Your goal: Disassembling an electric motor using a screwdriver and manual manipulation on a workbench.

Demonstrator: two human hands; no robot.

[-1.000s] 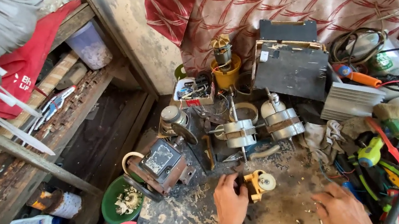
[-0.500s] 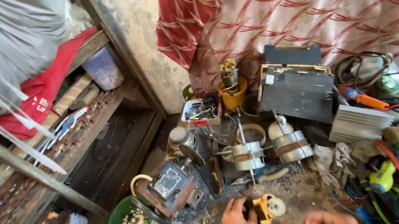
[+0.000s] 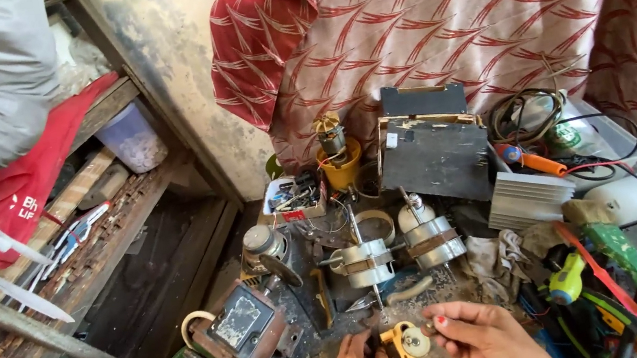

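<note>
This is a cluttered small repair workshop, shown by bare silver electric motors with shafts, a rusty brown motor block, a dark metal box, tangled black cables, and rough wooden shelves stacked with scrap beside a stained plaster wall.

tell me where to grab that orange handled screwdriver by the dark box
Probably by the orange handle, coming from above on the right. It lies flat on the ribbed metal block, its handle bare on top, while the other end points toward the dark box and tangled cables crowd it behind.
</note>
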